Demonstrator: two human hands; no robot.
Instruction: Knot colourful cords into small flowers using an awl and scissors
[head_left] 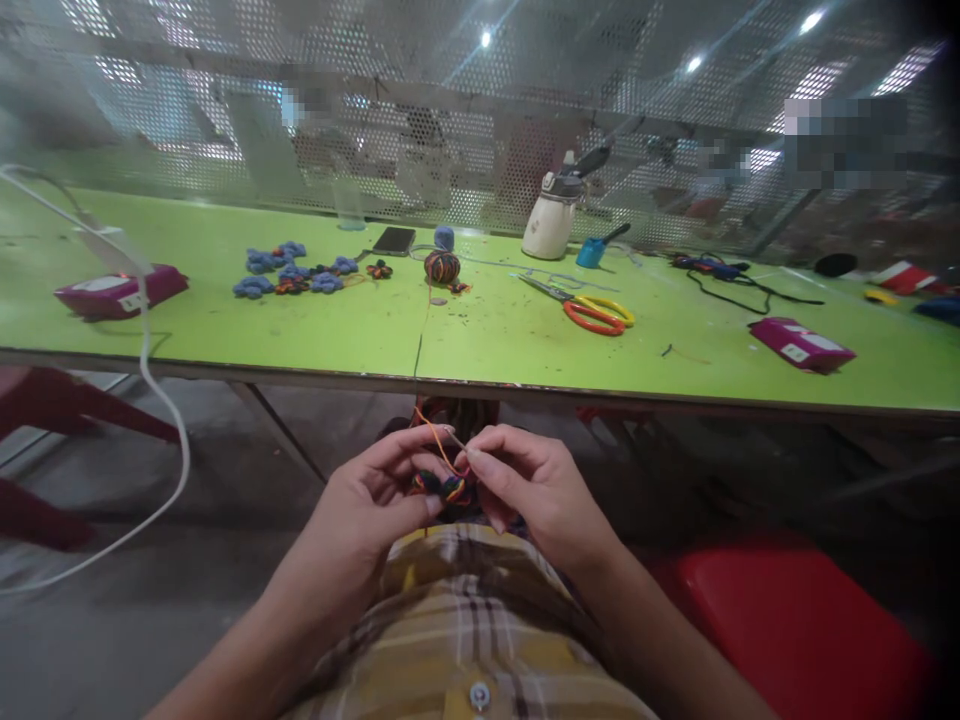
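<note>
Taking the hands as the clock's centre and twelve as straight ahead, a small piece of multicoloured yarn work sits at the centre, above the lap, short of the table. The left hand pinches it between thumb and bent fingers, with the index finger stretched out by an orange strand. The right hand has thumb and index finger clamped together on a thin stick, whose tip points toward ten o'clock, near the left index fingertip. The strand leads up over the table edge to a multicoloured ball of yarn at twelve. Blue and multicoloured yarn flowers lie around eleven, scissors with red and yellow handles at one, and a white jug beyond them. A red stool stands at four.
</note>
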